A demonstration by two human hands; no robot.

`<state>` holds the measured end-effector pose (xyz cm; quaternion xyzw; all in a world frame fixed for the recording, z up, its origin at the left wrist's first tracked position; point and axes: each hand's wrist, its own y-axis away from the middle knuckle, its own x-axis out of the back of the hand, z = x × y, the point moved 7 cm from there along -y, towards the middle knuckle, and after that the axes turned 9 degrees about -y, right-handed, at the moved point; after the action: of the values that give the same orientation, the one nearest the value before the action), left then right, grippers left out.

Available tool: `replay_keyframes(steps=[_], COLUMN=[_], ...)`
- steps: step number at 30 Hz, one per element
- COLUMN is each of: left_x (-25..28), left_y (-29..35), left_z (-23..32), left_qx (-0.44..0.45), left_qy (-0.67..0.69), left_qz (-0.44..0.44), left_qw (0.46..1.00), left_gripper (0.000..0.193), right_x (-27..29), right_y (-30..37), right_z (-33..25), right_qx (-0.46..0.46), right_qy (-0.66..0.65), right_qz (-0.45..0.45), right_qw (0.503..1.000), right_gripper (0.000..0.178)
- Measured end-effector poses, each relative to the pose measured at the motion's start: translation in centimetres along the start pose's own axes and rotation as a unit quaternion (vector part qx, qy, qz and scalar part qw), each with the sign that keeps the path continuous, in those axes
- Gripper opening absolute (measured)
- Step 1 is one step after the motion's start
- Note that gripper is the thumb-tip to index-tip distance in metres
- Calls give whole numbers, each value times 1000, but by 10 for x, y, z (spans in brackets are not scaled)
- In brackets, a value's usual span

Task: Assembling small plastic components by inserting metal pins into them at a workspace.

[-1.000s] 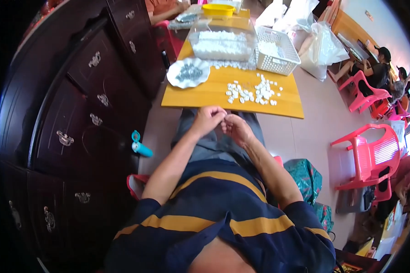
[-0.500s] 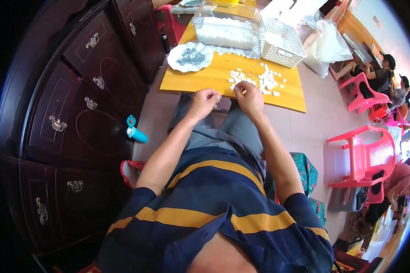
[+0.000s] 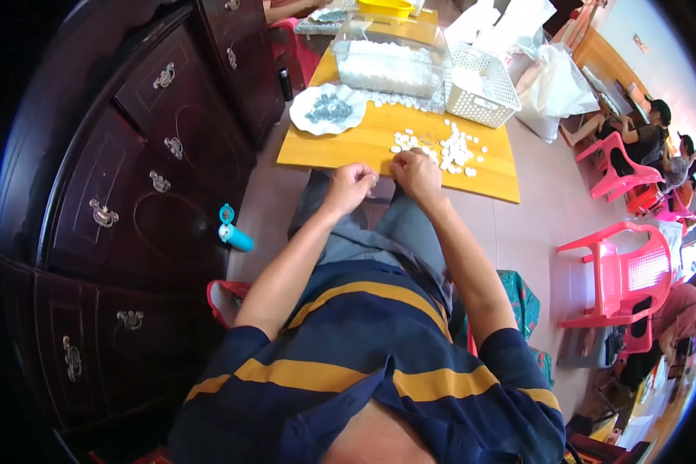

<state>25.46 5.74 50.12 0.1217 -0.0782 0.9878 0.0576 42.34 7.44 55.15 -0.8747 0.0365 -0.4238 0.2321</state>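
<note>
My left hand (image 3: 352,186) is just off the front edge of the yellow wooden table (image 3: 309,147), its thumb and fingertips pinched together. Whatever is in that pinch is too small to name. At the edge, my right hand (image 3: 417,174) has its fingers curled and closed over the board, and they hide anything they hold. Just beyond it lies a loose spread of small white pieces (image 3: 458,145). A white scalloped plate (image 3: 301,103) with small grey-green bits (image 3: 330,108) sits at the table's left.
A clear plastic bin (image 3: 390,73) full of white pieces and a white perforated basket (image 3: 483,108) stand farther back. Dark drawers (image 3: 143,147) line the left, near a turquoise bottle (image 3: 236,236). Pink chairs (image 3: 607,263) and seated people are on the right.
The whole view has shifted slightly, so the table appears lower. My right hand has moved a little left along the edge, nearer my left hand, which stays pinched.
</note>
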Motion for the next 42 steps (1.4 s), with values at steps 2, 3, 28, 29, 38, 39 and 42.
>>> replay_keyframes(steps=[2,3,28,29,38,39,42], left_x=[0,-3,-30,-31,-32,-32,-31], left_y=[-1,-1,21,22,25,25,28], left_z=[-5,1,40,45,42,41,44], left_qx=[0,-3,-113,-125,-153,-137,-151], left_qy=[23,3,-93,-104,-72,-49,-109], left_qz=[-1,-2,-48,-48,-53,-58,-64], left_qw=[1000,1000,988,985,984,988,981], left_gripper=[15,15,12,12,10,10,9], right_x=[0,0,-24,-24,-22,-22,-22], right_y=[-2,-2,95,94,97,98,101], right_z=[-3,2,15,19,15,15,17], right_qx=[-5,-1,-286,-293,-317,-321,-324], right_qy=[-9,13,-591,-596,-640,-640,-622], right_qz=[-10,-9,-177,-177,-169,-161,-154], right_qw=[1000,1000,733,726,679,679,696], right_gripper=[15,15,17,17,7,6,6])
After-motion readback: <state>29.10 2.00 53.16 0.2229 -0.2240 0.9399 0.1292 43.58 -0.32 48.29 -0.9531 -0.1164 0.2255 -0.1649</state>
